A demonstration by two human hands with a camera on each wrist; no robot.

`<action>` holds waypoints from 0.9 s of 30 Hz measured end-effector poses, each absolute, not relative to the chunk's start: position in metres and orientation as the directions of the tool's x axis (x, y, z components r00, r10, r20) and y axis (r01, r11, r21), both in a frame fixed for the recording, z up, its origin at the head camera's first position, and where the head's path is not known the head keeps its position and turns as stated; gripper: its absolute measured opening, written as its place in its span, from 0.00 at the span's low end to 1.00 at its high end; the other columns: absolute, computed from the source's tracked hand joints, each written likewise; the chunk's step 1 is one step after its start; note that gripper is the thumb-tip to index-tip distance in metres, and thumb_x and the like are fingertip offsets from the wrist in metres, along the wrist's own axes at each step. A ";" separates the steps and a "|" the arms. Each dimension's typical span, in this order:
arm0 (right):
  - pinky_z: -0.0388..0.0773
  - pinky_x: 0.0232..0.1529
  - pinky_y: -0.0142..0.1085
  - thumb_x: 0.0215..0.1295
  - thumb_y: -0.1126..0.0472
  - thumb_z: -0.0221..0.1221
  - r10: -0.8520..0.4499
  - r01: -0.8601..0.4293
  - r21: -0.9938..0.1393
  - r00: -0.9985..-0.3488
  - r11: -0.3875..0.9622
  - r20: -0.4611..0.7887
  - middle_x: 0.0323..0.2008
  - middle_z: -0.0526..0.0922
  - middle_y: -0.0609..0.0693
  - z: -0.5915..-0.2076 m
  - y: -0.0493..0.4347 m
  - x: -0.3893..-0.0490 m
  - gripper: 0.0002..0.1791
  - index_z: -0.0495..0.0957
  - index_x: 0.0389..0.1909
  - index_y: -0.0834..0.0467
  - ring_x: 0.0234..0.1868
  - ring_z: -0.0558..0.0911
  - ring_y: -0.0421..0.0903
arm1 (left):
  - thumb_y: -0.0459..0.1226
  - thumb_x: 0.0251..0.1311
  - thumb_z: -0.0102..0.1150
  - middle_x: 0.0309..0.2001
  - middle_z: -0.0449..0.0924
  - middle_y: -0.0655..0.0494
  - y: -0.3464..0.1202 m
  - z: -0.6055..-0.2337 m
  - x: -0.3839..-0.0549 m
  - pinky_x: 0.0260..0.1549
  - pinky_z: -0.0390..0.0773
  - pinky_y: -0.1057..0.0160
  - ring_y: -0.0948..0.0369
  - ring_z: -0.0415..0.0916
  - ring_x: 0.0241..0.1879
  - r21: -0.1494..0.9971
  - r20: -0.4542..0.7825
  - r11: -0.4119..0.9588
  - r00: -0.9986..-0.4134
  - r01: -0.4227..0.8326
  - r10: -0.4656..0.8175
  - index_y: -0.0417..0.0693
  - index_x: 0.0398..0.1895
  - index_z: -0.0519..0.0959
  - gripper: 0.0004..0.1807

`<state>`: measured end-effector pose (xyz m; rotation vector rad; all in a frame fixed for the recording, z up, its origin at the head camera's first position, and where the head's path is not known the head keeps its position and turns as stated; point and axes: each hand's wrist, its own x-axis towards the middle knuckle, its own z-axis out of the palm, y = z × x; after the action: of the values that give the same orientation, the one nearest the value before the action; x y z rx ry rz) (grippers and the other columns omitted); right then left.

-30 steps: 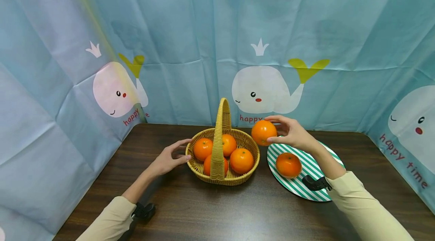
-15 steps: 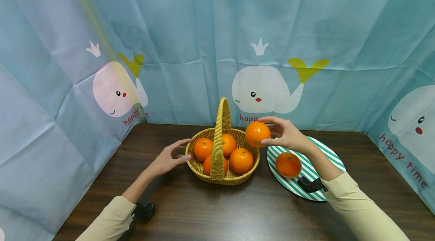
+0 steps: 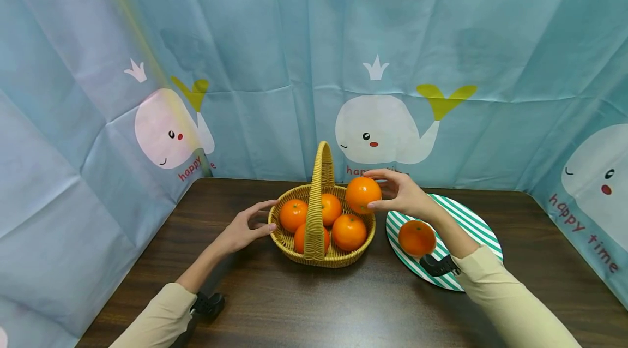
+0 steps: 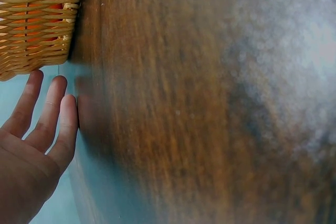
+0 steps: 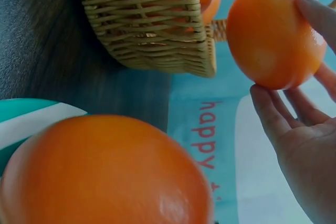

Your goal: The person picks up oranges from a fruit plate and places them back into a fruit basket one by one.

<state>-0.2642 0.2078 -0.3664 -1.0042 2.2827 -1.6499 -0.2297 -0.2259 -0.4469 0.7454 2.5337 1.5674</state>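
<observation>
My right hand (image 3: 404, 195) pinches an orange (image 3: 363, 195) between thumb and fingers, above the right rim of a wicker basket (image 3: 319, 262). In the right wrist view the held orange (image 5: 275, 35) is apart from the basket wall (image 5: 152, 24). Several oranges lie in the basket, among them one (image 3: 349, 232) at the front right; the upright handle hides part of others. My left hand (image 3: 240, 232) is at the basket's left side, thumb and fingertips at the rim. The left wrist view shows its fingers (image 4: 50, 111) extended, one fingertip touching or almost touching the wicker.
A green-and-white striped round plate or mat (image 3: 471, 222) lies to the right, partly under my right forearm. Another orange (image 3: 417, 239) rests on it. The dark wooden table (image 3: 314, 304) ends at a blue curtain (image 3: 265, 64) printed with whales, behind and at both sides.
My right hand has carried the orange leftward, from beside the basket to over its right rim. The left hand and the basket stay in place.
</observation>
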 end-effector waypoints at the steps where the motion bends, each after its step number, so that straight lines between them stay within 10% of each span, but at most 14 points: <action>1: 0.77 0.58 0.44 0.61 0.66 0.72 -0.589 -0.427 -0.887 -0.768 0.177 0.252 0.67 0.72 0.56 -0.368 0.207 -0.266 0.36 0.71 0.70 0.59 0.62 0.77 0.54 | 0.37 0.70 0.63 0.70 0.67 0.42 -0.226 -0.447 -0.230 0.57 0.75 0.43 0.43 0.72 0.61 0.859 0.189 0.361 -0.879 0.364 0.437 0.48 0.75 0.67 0.32; 27: 0.74 0.61 0.49 0.61 0.68 0.71 -0.581 -0.402 -0.901 -0.777 0.161 0.243 0.66 0.72 0.59 -0.376 0.196 -0.279 0.33 0.73 0.67 0.61 0.65 0.74 0.61 | 0.35 0.70 0.63 0.68 0.68 0.41 -0.227 -0.448 -0.231 0.55 0.78 0.50 0.43 0.73 0.59 0.860 0.201 0.345 -0.872 0.375 0.447 0.46 0.75 0.67 0.32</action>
<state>-0.2790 0.1960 -0.3763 -0.9708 2.2667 -1.6769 -0.2308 -0.2267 -0.4479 0.7707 2.5187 1.5808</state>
